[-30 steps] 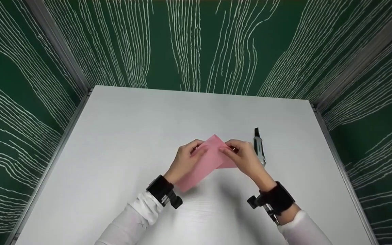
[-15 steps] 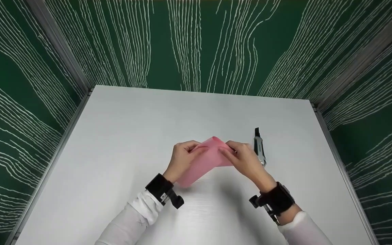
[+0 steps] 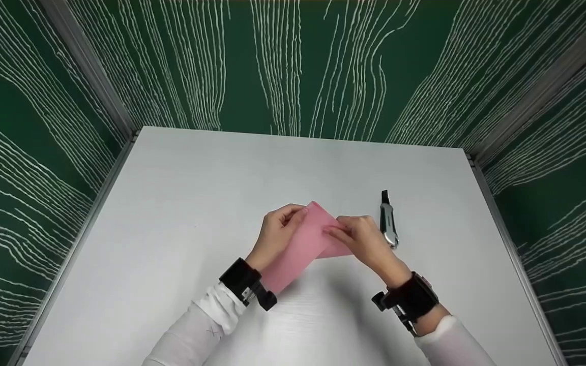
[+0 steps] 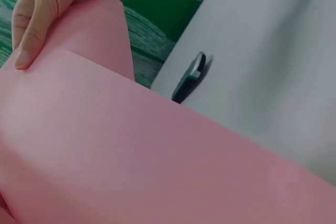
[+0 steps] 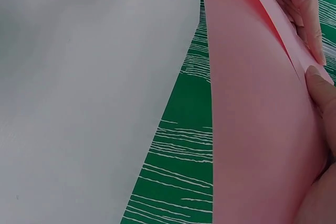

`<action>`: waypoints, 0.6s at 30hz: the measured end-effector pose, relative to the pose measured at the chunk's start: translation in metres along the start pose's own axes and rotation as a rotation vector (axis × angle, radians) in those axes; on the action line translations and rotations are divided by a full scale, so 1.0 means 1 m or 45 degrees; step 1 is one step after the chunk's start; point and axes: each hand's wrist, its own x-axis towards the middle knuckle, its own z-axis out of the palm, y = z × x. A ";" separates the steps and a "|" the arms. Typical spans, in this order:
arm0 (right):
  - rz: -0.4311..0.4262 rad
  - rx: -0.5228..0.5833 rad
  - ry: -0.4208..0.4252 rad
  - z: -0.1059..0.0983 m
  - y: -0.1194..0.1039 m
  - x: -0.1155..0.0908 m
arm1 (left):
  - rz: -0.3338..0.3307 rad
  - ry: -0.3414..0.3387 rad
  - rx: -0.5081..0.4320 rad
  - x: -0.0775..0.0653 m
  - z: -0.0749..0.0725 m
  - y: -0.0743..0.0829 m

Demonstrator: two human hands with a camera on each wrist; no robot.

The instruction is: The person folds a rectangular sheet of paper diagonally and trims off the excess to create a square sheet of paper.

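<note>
A sheet of pink paper [image 3: 300, 249], folded over on itself, is held above the table. My left hand [image 3: 277, 231] pinches its upper left edge near the top corner. On the other side, my right hand [image 3: 367, 241] pinches the fold, thumb on the near face. The left wrist view shows the right hand [image 4: 39, 19] with its thumb lying on the pink paper [image 4: 157, 145]. In the right wrist view, the right thumb [image 5: 323, 90] presses close to the left hand's fingers [image 5: 304, 9], and a gap opens between the paper layers [image 5: 262, 77]. Fingers behind the paper are hidden.
A utility knife [image 3: 387, 223] with a grey and black body lies on the white table [image 3: 196, 178], just beyond the right hand. Green walls [image 3: 318, 66] with white wavy lines stand around the table's back and sides.
The paper's top corner has shifted left and its rounded bend looks sharper. My left hand has risen slightly, while my right hand sits a little lower along the fold. The knife stays put.
</note>
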 end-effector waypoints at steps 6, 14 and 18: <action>-0.022 -0.055 0.048 0.002 0.001 0.000 | -0.012 0.102 -0.008 0.006 0.005 -0.021; -0.290 -0.300 0.279 0.011 0.009 -0.002 | 0.024 0.169 0.026 0.009 0.008 -0.034; -0.344 -0.299 0.337 0.014 0.010 -0.003 | 0.083 0.182 0.121 0.008 0.010 -0.031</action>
